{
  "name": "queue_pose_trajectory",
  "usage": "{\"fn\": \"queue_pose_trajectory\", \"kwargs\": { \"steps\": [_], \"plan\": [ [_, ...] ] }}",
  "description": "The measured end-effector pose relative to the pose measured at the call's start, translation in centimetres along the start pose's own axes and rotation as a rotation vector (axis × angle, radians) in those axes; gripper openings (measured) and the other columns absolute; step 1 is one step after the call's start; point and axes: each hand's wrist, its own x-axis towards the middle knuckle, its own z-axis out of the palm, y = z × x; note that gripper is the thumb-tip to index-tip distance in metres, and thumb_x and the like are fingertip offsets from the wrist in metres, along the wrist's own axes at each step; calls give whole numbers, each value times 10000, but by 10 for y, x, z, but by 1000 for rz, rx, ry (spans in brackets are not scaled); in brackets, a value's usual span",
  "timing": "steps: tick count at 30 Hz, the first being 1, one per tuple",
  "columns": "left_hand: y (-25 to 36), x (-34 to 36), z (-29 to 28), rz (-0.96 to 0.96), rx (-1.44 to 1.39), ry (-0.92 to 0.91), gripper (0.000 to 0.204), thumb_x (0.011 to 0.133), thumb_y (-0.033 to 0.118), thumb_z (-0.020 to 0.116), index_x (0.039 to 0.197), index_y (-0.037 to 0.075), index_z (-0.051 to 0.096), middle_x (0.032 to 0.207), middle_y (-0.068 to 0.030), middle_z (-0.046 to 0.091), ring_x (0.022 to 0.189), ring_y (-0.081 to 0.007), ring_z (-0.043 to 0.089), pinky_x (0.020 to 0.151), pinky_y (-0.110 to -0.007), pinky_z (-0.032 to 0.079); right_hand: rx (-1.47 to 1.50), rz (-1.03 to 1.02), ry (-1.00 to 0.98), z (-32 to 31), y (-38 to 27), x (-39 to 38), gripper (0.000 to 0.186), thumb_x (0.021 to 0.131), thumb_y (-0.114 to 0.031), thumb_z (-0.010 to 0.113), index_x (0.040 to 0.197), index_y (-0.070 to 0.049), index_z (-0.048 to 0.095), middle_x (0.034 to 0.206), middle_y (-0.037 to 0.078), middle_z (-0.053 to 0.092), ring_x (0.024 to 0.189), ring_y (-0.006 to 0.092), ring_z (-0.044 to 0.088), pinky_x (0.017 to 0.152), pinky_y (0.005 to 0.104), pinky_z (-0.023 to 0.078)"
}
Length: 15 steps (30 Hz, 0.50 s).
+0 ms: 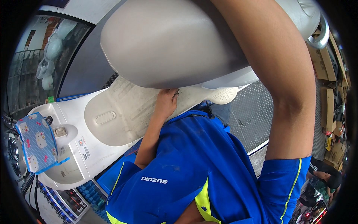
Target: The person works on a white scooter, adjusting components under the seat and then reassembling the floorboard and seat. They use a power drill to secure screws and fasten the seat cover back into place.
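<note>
A motor scooter with a cream-white body lies across the view, its large grey seat (167, 48) filling the upper middle. My left hand (166, 102) is at the seat's lower edge, above the cream footboard (123, 112). Its fingers are curled together, with a small dark bit at their tips that is too small to name. My right forearm (257, 41) passes over the rear of the seat and leaves the picture at the top. The right hand itself is out of view. A silver grab rail (321, 35) shows at the scooter's tail.
On the scooter's front hangs a blue patterned pouch (37, 142). Beneath is a grey treadplate surface (251, 115). Cardboard boxes (328, 108) line the right side. A person (328, 173) in dark clothing is at lower right. Trays of small items (69, 201) are at lower left.
</note>
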Motion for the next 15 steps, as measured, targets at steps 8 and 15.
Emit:
{"fn": "queue_pose_trajectory", "kwargs": {
  "steps": [8, 15],
  "plan": [
    [-1, -1, 2, 34, 33, 32, 188, 818, 35, 708, 1002, -2, 705, 1040, -223, 680, 991, -433, 635, 856, -503, 514, 1, 73, -63, -11, -16, -14, 309, 802, -98, 591, 974, 93, 763, 1008, 313, 725, 975, 382, 727, 849, 447, 566],
    [0, 3, 1, 8, 60, -9, 183, 808, 36, 708, 985, -6, 712, 1018, -228, 685, 989, -437, 634, 861, -504, 510, 54, 44, -45, -9, -10, -14, 314, 807, -98, 588, 991, 85, 765, 1029, 307, 727, 999, 376, 726, 870, 434, 562]
  ]
}}
